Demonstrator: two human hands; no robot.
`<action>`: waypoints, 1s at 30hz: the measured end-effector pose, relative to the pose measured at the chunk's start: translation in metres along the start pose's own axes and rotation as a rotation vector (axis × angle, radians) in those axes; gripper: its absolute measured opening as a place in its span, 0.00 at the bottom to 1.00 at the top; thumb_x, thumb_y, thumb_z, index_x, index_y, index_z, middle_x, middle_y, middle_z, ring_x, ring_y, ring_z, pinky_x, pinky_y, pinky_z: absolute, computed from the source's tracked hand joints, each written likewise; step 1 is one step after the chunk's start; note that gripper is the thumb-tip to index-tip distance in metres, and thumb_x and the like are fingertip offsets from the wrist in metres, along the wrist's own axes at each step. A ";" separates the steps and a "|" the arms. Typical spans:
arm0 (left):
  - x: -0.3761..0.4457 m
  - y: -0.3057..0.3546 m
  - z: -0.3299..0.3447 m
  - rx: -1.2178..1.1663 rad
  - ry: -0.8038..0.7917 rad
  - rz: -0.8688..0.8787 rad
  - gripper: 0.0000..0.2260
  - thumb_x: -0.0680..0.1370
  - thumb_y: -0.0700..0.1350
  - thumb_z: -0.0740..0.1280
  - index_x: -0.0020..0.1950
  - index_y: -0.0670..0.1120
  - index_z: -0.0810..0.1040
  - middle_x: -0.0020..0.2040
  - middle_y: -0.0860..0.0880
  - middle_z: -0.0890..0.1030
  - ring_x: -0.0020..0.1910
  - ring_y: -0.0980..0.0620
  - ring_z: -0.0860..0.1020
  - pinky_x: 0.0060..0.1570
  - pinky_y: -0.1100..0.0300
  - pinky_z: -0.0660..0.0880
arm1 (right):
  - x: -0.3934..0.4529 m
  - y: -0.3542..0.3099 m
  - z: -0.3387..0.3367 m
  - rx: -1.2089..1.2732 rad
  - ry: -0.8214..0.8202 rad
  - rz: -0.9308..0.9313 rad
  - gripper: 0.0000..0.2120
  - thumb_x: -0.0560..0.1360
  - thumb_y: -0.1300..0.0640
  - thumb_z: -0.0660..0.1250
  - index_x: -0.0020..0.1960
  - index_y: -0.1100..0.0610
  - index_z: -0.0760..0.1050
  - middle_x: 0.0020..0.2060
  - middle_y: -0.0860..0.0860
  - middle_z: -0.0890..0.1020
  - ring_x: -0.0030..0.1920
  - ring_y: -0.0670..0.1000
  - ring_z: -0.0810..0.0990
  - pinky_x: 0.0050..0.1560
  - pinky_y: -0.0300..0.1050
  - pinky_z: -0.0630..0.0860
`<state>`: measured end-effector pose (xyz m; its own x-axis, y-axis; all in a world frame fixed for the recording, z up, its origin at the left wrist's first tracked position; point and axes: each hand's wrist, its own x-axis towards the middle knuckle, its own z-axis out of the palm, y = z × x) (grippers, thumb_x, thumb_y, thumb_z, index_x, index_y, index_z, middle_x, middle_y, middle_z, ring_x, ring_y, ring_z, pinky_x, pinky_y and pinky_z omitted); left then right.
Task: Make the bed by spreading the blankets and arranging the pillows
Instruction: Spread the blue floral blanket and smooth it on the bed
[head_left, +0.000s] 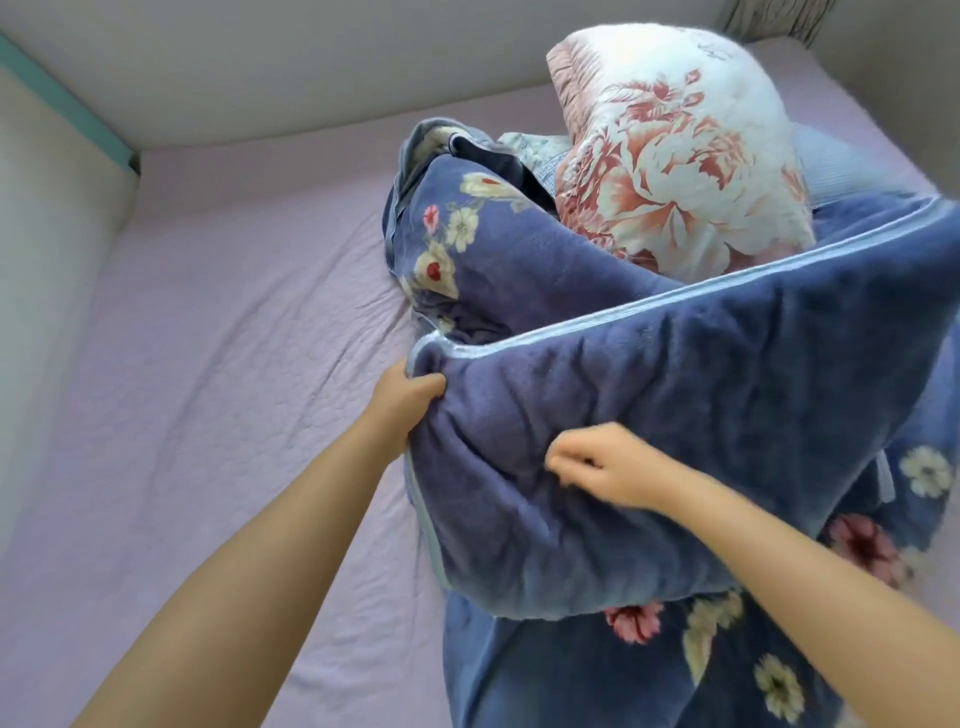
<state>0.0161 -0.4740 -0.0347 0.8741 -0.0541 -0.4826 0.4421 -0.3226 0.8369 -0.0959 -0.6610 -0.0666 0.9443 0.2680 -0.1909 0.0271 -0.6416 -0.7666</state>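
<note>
A thick blue blanket (701, 415) with flower prints lies bunched on the right half of the bed, one piped edge lifted toward me. My left hand (402, 397) grips the raised corner of that edge. My right hand (602, 465), blurred, has its fingers curled against the blanket's plush face, pinching a fold. Behind the heap a white and pink floral blanket (670, 150) is piled high. A pale blue pillow (841, 166) shows partly behind it at the right.
The lilac quilted sheet (218, 364) covers the mattress and lies bare on the left half. White walls (311, 67) close the bed in at the far side and on the left. A patterned curtain (779, 18) hangs at the top right corner.
</note>
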 end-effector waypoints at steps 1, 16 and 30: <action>0.000 -0.003 -0.005 0.187 0.036 0.035 0.06 0.70 0.36 0.64 0.45 0.40 0.78 0.41 0.42 0.78 0.43 0.48 0.75 0.35 0.66 0.74 | 0.000 0.001 -0.012 -0.063 0.144 -0.046 0.12 0.72 0.61 0.59 0.44 0.64 0.80 0.34 0.57 0.84 0.36 0.43 0.76 0.39 0.33 0.69; -0.039 -0.018 -0.062 1.228 -0.247 -0.107 0.21 0.76 0.42 0.63 0.69 0.44 0.68 0.68 0.42 0.72 0.66 0.44 0.72 0.63 0.57 0.69 | 0.036 -0.026 -0.097 -0.460 0.363 0.504 0.09 0.69 0.65 0.59 0.35 0.52 0.67 0.46 0.56 0.78 0.58 0.58 0.73 0.62 0.60 0.65; -0.085 -0.002 -0.065 0.333 -0.542 0.023 0.14 0.46 0.48 0.70 0.30 0.51 0.80 0.24 0.60 0.78 0.29 0.61 0.76 0.33 0.70 0.73 | 0.012 -0.079 -0.083 -0.311 0.426 -0.216 0.31 0.61 0.51 0.64 0.64 0.58 0.69 0.62 0.56 0.74 0.64 0.55 0.70 0.67 0.41 0.64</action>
<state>-0.0457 -0.4071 0.0213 0.6184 -0.5072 -0.6004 0.2618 -0.5874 0.7658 -0.0600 -0.6667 0.0424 0.9537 0.1441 0.2640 0.2686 -0.8031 -0.5319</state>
